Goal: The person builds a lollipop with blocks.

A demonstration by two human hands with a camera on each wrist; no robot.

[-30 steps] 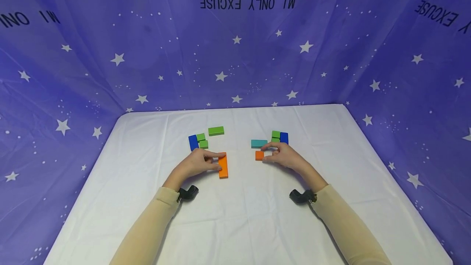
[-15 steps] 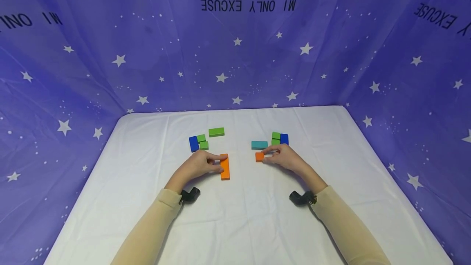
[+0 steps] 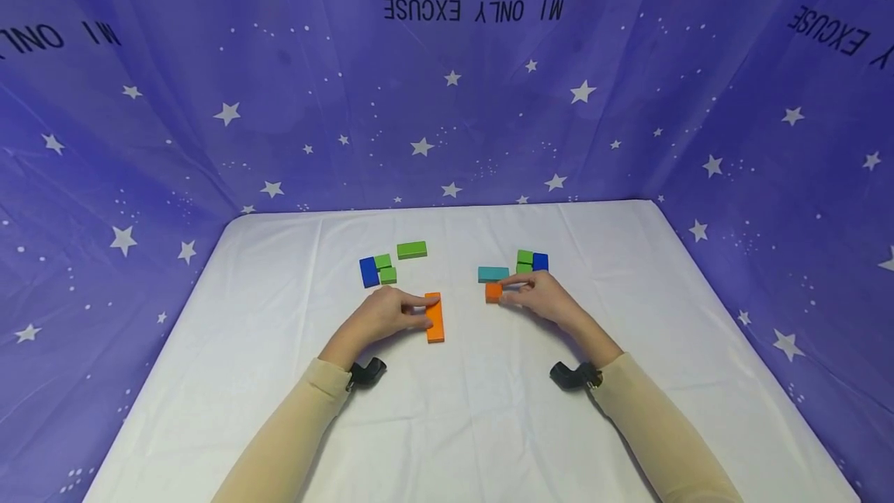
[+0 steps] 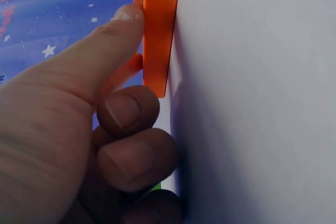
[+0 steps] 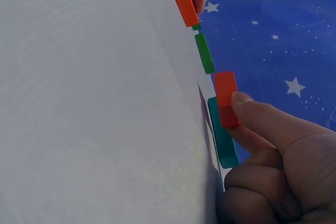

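My left hand [image 3: 384, 313] pinches a long orange block [image 3: 435, 320] between thumb and index finger, low over the white cloth. In the left wrist view the thumb presses the face of this orange block [image 4: 159, 35], and the other fingers curl below it. My right hand [image 3: 543, 297] pinches a small orange block [image 3: 493, 293] by thumb and index finger. The right wrist view has that small block [image 5: 226, 98] slightly off the cloth, in front of a teal block [image 5: 224, 148]. In the head view the teal block [image 3: 493, 274] lies just beyond it.
Left of centre, a blue block [image 3: 369, 272] lies beside two small green blocks [image 3: 388, 275], with a longer green block [image 3: 412, 250] behind. At right, another blue block [image 3: 541, 261] sits against two green blocks [image 3: 524, 257], partly behind the right hand. Purple star-printed curtains [image 3: 447, 115] border the table.
My left hand has carried the long orange block a little to the right. The small orange block in my right hand has risen slightly and now overlaps the teal block's near edge.
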